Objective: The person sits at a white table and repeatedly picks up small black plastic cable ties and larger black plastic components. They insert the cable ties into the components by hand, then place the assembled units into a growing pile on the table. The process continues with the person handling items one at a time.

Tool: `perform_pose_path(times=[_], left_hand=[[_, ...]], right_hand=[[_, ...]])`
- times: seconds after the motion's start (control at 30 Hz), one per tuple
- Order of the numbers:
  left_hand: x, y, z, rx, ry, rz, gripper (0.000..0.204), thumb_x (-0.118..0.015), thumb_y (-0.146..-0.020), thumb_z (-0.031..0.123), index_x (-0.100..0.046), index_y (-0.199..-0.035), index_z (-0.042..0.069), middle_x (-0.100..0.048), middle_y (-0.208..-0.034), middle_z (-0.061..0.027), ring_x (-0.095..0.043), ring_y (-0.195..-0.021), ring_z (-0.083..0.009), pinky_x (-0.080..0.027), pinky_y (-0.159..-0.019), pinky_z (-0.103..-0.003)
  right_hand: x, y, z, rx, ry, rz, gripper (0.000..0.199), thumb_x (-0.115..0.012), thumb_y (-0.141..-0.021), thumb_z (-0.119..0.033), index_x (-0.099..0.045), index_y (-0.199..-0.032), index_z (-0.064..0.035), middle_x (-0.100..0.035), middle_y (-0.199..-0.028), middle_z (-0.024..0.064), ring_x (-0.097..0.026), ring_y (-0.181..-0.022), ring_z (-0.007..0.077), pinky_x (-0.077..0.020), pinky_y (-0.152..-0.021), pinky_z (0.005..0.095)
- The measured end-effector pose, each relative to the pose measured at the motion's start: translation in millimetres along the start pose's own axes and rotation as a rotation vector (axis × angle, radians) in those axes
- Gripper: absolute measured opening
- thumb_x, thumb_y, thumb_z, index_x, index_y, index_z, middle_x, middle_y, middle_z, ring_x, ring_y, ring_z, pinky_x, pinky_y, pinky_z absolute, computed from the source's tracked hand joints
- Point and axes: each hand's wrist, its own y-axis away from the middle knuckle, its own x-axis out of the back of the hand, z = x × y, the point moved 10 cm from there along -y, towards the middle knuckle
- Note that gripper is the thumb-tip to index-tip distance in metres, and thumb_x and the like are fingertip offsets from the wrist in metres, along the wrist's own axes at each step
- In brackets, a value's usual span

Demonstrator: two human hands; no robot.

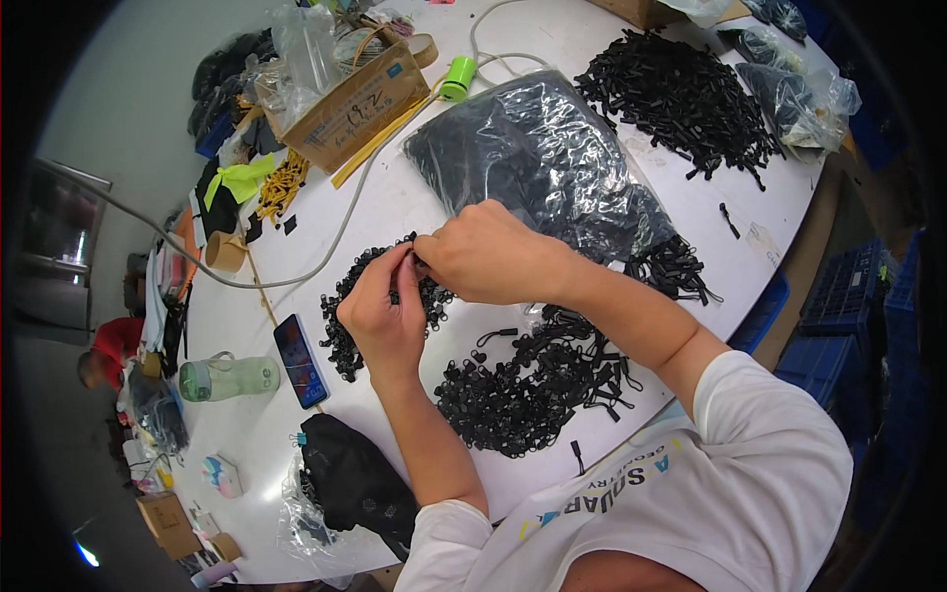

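My left hand (385,308) and my right hand (488,254) meet over the table, fingertips pinched together on a small black piece (413,247). Most of that piece is covered by the fingers, so its exact shape does not show. Under and around my left hand spreads a heap of small black looped parts (342,340). Closer to my body lies a pile of similar small black parts (508,405). Black cord-looped pulls (602,370) mingle with it on the right.
A clear plastic bag of black material (538,148) lies beyond my hands. Farther right is a large pile of black pulls (681,104). Left stand a phone (300,362), a green bottle (232,378) and a black pouch (355,479). A cardboard box (355,109) sits at the back.
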Motion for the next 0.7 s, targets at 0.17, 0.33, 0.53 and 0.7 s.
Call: perform_pose_path(times=[0.17, 0.33, 0.53, 0.7], left_hand=[[12, 4, -25, 0.154, 0.299, 0.059, 0.009, -0.062, -0.083, 0.007, -0.059, -0.082, -0.002, -0.054, -0.070, -0.0038, -0.048, -0.056, -0.0116, -0.038, -0.053, -0.023], [1, 1, -22, 0.141, 0.578, -0.086, 0.008, -0.061, -0.084, 0.007, -0.057, -0.084, 0.000, -0.046, -0.080, -0.0032, -0.045, -0.072, -0.0097, -0.036, -0.065, -0.022], [-18, 5, -25, 0.238, 1.019, -0.117, 0.007, -0.056, -0.086, 0.005, -0.052, -0.084, 0.001, -0.048, -0.084, -0.0038, -0.044, -0.076, -0.0095, -0.037, -0.069, -0.023], [-15, 10, -42, 0.365, 0.940, 0.034, 0.011, -0.060, -0.085, 0.007, -0.053, -0.080, 0.000, -0.049, -0.079, -0.0031, -0.045, -0.070, -0.0097, -0.037, -0.067, -0.021]], right_hand=[[0, 0, -7, 0.011, -0.028, 0.018, 0.018, -0.062, -0.078, -0.019, -0.056, -0.071, -0.0038, -0.060, -0.060, 0.0119, -0.060, -0.054, 0.0319, -0.0446, -0.049, 0.0418], [11, 2, -8, 0.059, -0.077, 0.094, 0.019, -0.064, -0.076, -0.019, -0.054, -0.068, -0.0058, -0.057, -0.058, 0.0087, -0.058, -0.053, 0.0307, -0.0427, -0.048, 0.0408], [14, 3, -12, 0.104, -0.204, 0.159, 0.017, -0.064, -0.074, -0.021, -0.056, -0.069, -0.0057, -0.055, -0.056, 0.0096, -0.057, -0.054, 0.0314, -0.0427, -0.050, 0.0406], [13, 2, 0, 0.081, -0.355, 0.151, 0.018, -0.065, -0.074, -0.019, -0.055, -0.067, -0.0050, -0.054, -0.055, 0.0089, -0.055, -0.051, 0.0310, -0.0413, -0.049, 0.0382]])
